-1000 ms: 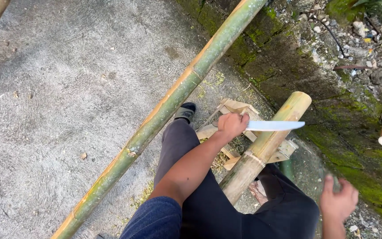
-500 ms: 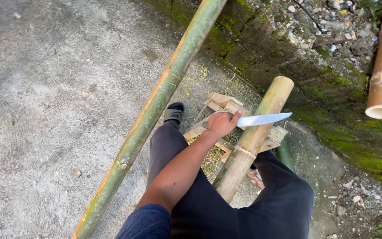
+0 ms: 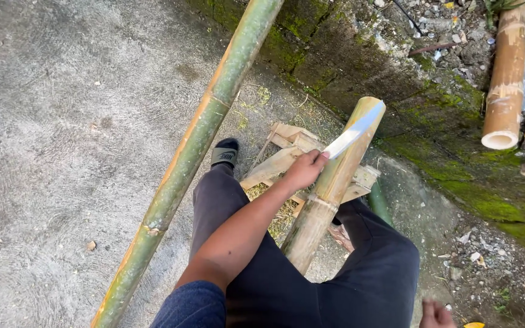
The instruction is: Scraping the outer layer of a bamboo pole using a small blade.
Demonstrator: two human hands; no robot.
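Note:
My left hand (image 3: pixel 305 170) grips the handle of a long knife (image 3: pixel 352 132). Its pale blade lies along the upper end of a tan bamboo pole (image 3: pixel 326 194). That pole slants up between my dark-trousered legs and rests on a low wooden frame (image 3: pixel 277 161). My right hand (image 3: pixel 435 316) shows only partly at the bottom edge, away from the pole, and nothing is visible in it.
A long green bamboo pole (image 3: pixel 195 140) lies diagonally across the concrete to my left, beside my sandalled foot (image 3: pixel 225 152). A cut bamboo section (image 3: pixel 505 79) lies at the top right among stones. A mossy wall base (image 3: pixel 457 158) runs along the right.
The knife blade has swung from pointing sideways across the pole to lying along its top end. My right hand dropped from view, then reappeared at the bottom edge.

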